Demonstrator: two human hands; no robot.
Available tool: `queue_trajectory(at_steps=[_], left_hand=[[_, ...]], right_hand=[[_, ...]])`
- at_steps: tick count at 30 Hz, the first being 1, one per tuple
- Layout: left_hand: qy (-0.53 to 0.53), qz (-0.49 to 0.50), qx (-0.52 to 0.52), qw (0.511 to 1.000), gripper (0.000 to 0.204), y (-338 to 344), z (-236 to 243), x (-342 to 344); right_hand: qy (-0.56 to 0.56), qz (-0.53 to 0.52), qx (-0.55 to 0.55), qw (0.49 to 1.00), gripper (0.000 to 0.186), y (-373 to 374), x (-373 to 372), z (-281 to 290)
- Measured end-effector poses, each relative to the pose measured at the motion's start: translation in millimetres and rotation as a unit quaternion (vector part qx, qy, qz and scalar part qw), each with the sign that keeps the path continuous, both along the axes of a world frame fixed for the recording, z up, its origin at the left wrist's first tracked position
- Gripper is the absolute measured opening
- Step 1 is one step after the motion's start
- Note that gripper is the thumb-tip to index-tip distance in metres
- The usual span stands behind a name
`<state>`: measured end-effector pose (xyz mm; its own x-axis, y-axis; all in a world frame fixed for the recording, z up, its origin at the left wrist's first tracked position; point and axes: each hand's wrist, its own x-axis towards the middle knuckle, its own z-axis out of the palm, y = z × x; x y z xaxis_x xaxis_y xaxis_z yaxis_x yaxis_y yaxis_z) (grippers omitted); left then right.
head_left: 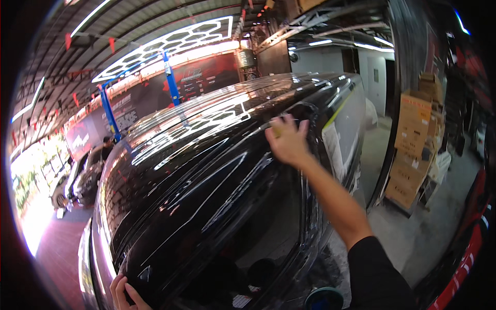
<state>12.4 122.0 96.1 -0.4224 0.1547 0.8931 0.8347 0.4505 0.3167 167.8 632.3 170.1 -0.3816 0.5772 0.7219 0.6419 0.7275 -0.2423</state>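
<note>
A large vehicle with a glossy black top [212, 196] fills the middle, rippled with reflections and creases. My right hand [289, 142] rests on it near the upper right corner, fingers over a small yellow pad [277, 129] that is partly hidden. My left hand [127, 293] touches the vehicle's near left edge at the bottom, fingers apart and slightly bent. Yellow-green tape [336, 112] and white masking material [333, 150] run along the right side. A dark round container [324, 300] sits at the lower edge beside my right arm.
Stacked cardboard boxes [408, 150] stand at the right beside a walkway, with a red object [460, 276] at the lower right. At far left are parked cars [82, 183], a person [107, 147] and a blue lift [170, 77]. A doorway [390, 88] lies behind.
</note>
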Motion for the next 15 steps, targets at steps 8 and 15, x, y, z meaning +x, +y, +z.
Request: queue_trajectory(at_steps=[8,15], left_hand=[[-0.035,0.051,-0.104,0.993,0.037,103,54,-6],[0.005,0.107,-0.193,0.975,0.043,92,45,-15]], right_hand=[[0.073,0.131,0.049,0.987,0.06,-44,-21,-37],[0.171,0.021,0.019,0.985,0.058,11,-36,-21]])
